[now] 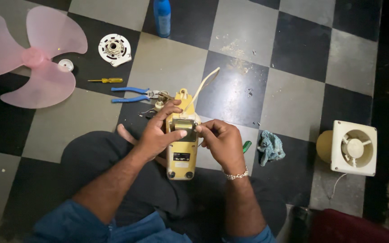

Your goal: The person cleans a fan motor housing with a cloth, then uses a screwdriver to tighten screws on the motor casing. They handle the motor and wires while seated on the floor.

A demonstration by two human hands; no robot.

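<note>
Blue sleeves cover both our forearms at the bottom edge, and our crossed legs in dark cloth lie under them. Our left hand wraps the left side of a yellowish plastic housing, thumb pressed on a small metal plate at its upper part. Our right hand, with a silver chain bracelet on the wrist, pinches the same plate from the other side with the fingertips. The housing is long, smooth and rounded, it stands on our lap between both hands, and a pale cord leaves its far end.

Just beyond the left hand lie pliers with blue handles and a small yellow screwdriver. Further away to the left we see a pink translucent fan blade with three wide lobes, a round white plastic part, and a blue bottle cut off by the top edge. Near the right hand lies a crumpled teal rag, and well apart a square white exhaust fan.

The floor has black and grey square tiles, dusty, with small crumbs. A green object is mostly hidden behind the right hand; we cannot tell what it is.
</note>
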